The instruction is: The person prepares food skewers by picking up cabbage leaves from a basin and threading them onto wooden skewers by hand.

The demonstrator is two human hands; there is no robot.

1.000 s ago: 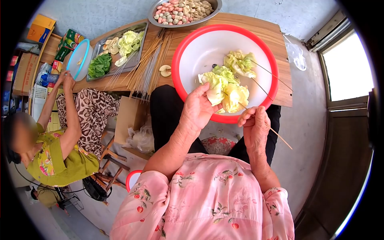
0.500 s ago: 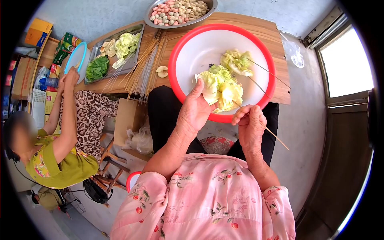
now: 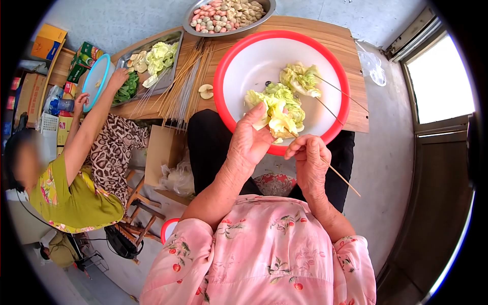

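My left hand point(image 3: 252, 137) is closed on pale yellow-green lettuce leaves point(image 3: 277, 114) at the near rim of a white basin with a red rim point(image 3: 219, 96). In my right hand point(image 3: 311, 155) a thin wooden skewer point(image 3: 341, 176) is pinched; its far end meets the lettuce and its other end points down to the right. Inside the basin, a skewered bunch of lettuce point(image 3: 300, 80) lies farther back. Two more sticks rest across the right rim, one leading to that bunch and one to the leaves nearer me.
Loose skewers point(image 3: 190, 76) lie left of the basin beside a mushroom slice point(image 3: 206, 91). A metal tray point(image 3: 170, 61) holds lettuce, greens and pale slices. A steel bowl point(image 3: 229, 31) of food pieces stands behind. At left, a seated person point(image 3: 76, 183) holds a blue-rimmed basin point(image 3: 96, 81).
My right hand has moved slightly left with the skewer, toward the lettuce, and the leaves have shifted a little. The other person's one hand has reached over to the greens on the tray.
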